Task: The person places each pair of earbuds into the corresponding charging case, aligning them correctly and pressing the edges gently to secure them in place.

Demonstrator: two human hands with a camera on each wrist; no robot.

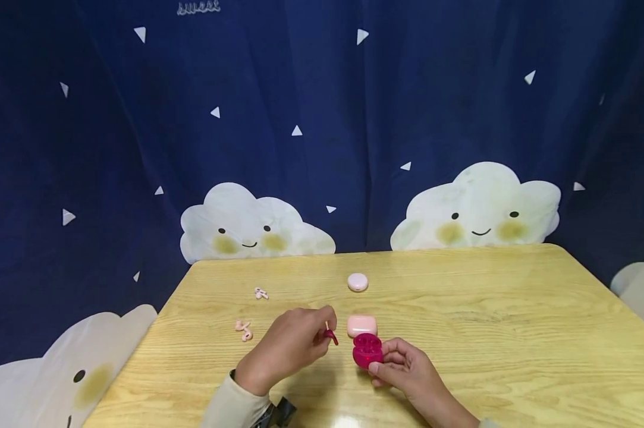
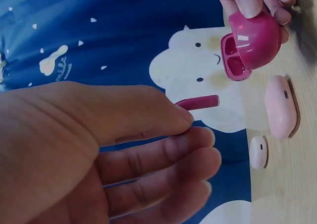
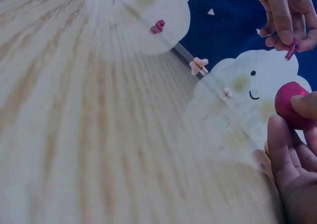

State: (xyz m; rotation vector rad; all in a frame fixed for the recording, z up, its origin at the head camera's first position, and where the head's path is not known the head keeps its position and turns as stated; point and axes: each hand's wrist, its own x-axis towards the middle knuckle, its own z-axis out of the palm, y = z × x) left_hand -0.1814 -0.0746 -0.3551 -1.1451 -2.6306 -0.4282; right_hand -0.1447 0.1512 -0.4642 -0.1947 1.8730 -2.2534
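Observation:
My left hand (image 1: 286, 345) pinches a magenta earbud (image 1: 330, 336) between thumb and fingertips. In the left wrist view the stem of this earbud (image 2: 200, 102) sticks out past the thumb; its other end is hidden by the fingers. My right hand (image 1: 407, 371) grips a magenta earbud case (image 1: 367, 355) whose lid is raised, its hollows facing the left hand. A small gap separates earbud and case. Another magenta earbud (image 3: 157, 27) lies on the table in the right wrist view.
Right behind the magenta case is a closed pink earbud case (image 1: 361, 324). Farther back sits a rounder pale pink case (image 1: 357, 282). Pink earbuds (image 1: 244, 330) and paler earbuds (image 1: 260, 293) lie on the left of the wooden table (image 1: 487, 309). A blue curtain (image 1: 322, 89) hangs behind.

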